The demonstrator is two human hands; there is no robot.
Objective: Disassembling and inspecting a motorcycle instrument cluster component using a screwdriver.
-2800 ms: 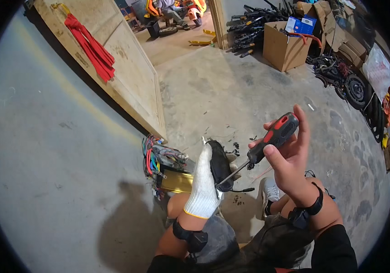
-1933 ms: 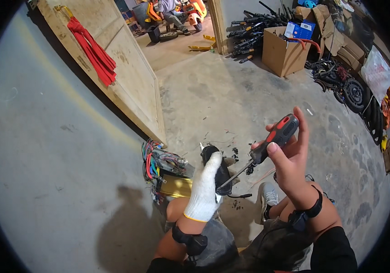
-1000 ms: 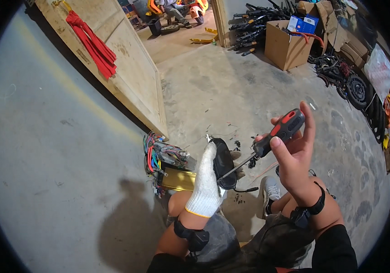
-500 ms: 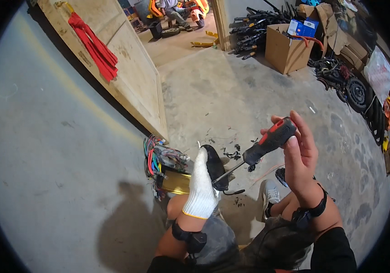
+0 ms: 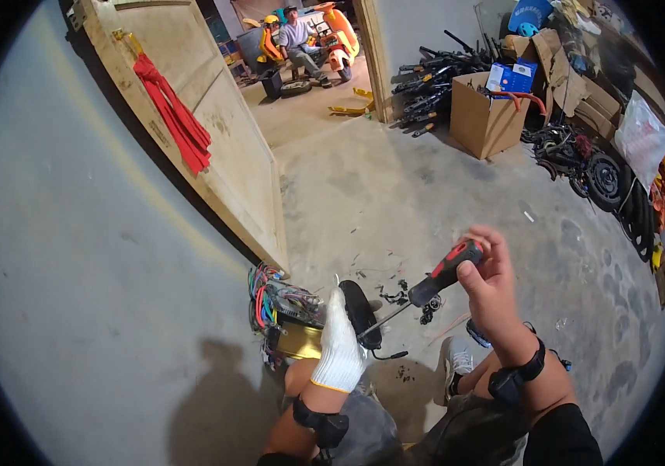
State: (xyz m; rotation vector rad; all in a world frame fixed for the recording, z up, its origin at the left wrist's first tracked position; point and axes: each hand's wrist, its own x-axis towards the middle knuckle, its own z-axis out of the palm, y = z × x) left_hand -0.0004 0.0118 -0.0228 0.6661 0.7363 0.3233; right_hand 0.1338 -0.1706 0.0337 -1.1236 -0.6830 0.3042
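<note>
In a white knitted glove, my left hand (image 5: 338, 343) is closed round a long, black, rounded part (image 5: 361, 311) with a short cable trailing from its lower end. My bare right hand (image 5: 492, 281) grips a screwdriver (image 5: 442, 276) by its black-and-red handle, thumb along the near side. Its metal shaft slants down to the left, and the tip meets the lower part of the black piece beside my gloved palm. Whether a screw sits under the tip is too small to tell.
Coloured wire bundles and a gold metal box (image 5: 299, 341) lie left of my knee. Small black scraps (image 5: 394, 293) litter the floor ahead. An open door (image 5: 192, 116) holds a red cloth. A cardboard box (image 5: 481, 124) and scooter parts line the right; a person (image 5: 301, 43) sits beyond the doorway.
The view has tilted up, showing more of the seated person. My right hand has turned on the screwdriver handle, its fingers now curled closer round the end. The tip stays against the black part.
</note>
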